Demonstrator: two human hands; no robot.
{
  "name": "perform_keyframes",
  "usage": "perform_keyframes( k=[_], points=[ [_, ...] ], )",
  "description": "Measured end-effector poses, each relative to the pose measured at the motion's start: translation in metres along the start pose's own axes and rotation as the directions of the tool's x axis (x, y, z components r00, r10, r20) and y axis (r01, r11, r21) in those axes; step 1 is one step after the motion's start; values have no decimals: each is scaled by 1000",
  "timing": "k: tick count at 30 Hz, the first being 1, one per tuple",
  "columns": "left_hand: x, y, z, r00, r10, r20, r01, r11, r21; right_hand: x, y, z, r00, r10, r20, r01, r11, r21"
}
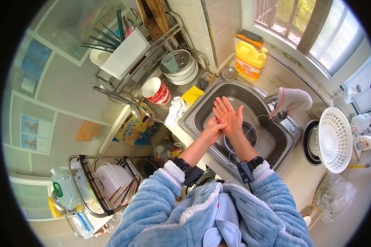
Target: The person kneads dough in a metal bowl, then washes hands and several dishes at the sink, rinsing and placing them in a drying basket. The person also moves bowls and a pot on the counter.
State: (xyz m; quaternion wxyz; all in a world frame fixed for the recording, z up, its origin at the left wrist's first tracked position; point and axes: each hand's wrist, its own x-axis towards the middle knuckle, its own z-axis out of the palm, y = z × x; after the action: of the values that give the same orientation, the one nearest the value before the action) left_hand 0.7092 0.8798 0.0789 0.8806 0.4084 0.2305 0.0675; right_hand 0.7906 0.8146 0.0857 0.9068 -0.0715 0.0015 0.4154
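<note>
Both bare hands are over the stainless steel sink [201, 117]. My right hand [232, 120] is palm up, its fingers stretched out and thumb apart, holding nothing. Against its little-finger edge is my left hand [212, 130], with the thumb across the heel of the right palm. The left fingers are mostly hidden behind the right hand. Below them in the basin is a round dark metal vessel [249, 136], partly covered by my right hand and forearm. Thin wire lines cross the basin floor beside it. A pink-edged cloth [293, 100] hangs over the faucet at the right.
Left of the sink are a yellow sponge [193, 95], a white cloth [175, 111], red-and-white bowls [156, 91] and stacked plates [185, 74]. Behind it stands a yellow detergent jug [250, 60]. A white plastic colander [334, 140] is at the right; a metal cart [77, 185] stands lower left.
</note>
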Motion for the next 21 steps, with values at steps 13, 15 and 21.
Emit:
perform_keyframes(
  k=[13,15,21],
  points=[
    [21,-39,-21,977,-170,129,213,835,-507,7,38,-23,986,-137,-92,103,947,-304],
    [27,-40,-41,866,-168,470,428,734,-527,2,47,-40,965,-261,6,176,634,-753],
    [27,-30,-59,716,-652,-249,510,733,-450,-7,52,-107,995,-79,53,-1,-567,-824]
  ],
)
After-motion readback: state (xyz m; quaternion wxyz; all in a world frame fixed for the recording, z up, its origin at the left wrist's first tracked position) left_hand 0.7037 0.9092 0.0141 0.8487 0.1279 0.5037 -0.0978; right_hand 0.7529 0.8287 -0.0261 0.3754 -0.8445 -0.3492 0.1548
